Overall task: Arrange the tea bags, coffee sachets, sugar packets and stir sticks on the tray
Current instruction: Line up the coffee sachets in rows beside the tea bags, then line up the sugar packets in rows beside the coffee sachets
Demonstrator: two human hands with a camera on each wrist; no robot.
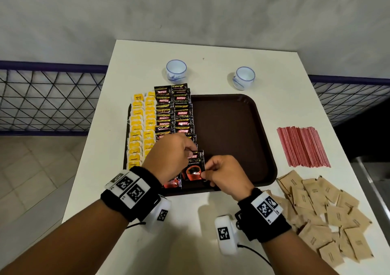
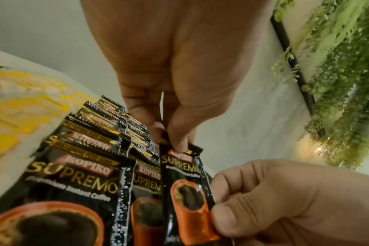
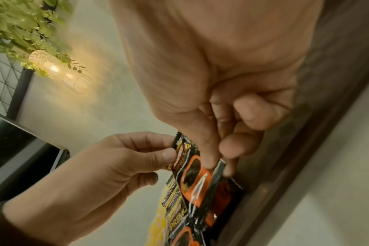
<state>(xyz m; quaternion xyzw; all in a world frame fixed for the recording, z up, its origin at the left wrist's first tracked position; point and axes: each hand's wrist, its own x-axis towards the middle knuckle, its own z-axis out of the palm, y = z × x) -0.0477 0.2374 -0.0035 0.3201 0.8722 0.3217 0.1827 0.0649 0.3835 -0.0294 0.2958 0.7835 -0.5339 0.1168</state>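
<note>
Head: coffee sachet (image 1: 194,166) held over the tray (image 1: 232,127) near edge, at the front of the right coffee column. Left hand (image 1: 168,156) pinches its top edge, right hand (image 1: 223,174) pinches its lower right corner. Tea bags (image 1: 140,131) fill the left columns; stir sticks (image 1: 302,147) and sugar packets (image 1: 325,213) are still on the table.

Left wrist: sachet tilted, not yet flat. I'd lower it square to the column, overlapping the one behind like the rest.

Right wrist: thumb and finger clamp the corner just above the tray rim. Probably release right first, then left, so it doesn't skew.
</note>
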